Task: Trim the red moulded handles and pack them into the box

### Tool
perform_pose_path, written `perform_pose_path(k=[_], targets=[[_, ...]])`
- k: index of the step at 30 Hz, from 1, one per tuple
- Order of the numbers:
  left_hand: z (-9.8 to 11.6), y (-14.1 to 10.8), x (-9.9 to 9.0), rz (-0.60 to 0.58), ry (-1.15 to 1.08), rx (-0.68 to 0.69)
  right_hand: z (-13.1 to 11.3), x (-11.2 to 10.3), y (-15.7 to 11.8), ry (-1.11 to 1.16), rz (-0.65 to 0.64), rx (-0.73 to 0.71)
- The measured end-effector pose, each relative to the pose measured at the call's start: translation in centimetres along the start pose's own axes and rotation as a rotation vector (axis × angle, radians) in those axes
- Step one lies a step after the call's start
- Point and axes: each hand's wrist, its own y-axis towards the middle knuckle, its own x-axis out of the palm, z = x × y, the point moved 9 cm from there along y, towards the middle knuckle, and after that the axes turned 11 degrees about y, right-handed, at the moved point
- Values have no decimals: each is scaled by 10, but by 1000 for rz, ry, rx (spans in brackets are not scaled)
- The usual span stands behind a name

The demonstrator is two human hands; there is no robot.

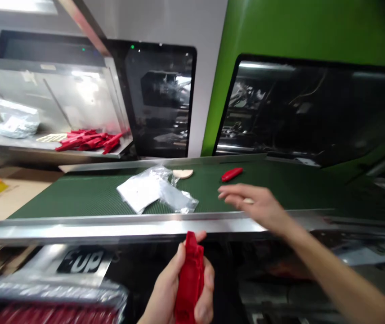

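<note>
A red plastic part point(190, 281) with a hollow inner side lies in my left hand point(179, 283), whose thumb and fingers wrap round its edges in front of the conveyor. My right hand point(255, 202) hovers over the belt's near edge, its fingers bent round a small pale object point(248, 200) that shows only in part. Just beyond the right fingertips, a second red part point(232, 174) rests on the green belt point(87, 193). Clear plastic bags with white contents point(141, 189) lie further left, beside a pale half-round piece point(182, 173).
Red parts point(91, 140) are heaped on a metal shelf at the left, near a clear bag point(17, 121). A metal rail point(125, 228) edges the belt. Behind stands a green machine point(300, 31) with dark windows. A plastic-lined container point(54, 292) of red items sits lower left.
</note>
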Motion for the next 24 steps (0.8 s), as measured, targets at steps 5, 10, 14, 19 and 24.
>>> perform_pose_path(k=[5,10,14,19,24], targets=[[-1,-31,-21,232,-143,73,134,-39,5,-355,-135,310],[-10,-47,-26,325,-214,74,170,-33,-8,-521,-316,316],[-16,-51,-26,345,-206,73,163,-32,-7,-603,-301,244],[-20,-53,-27,417,-210,66,93,-42,-18,-679,43,94],[-23,-54,-40,585,-236,52,-3,-19,-64,-383,251,-70]])
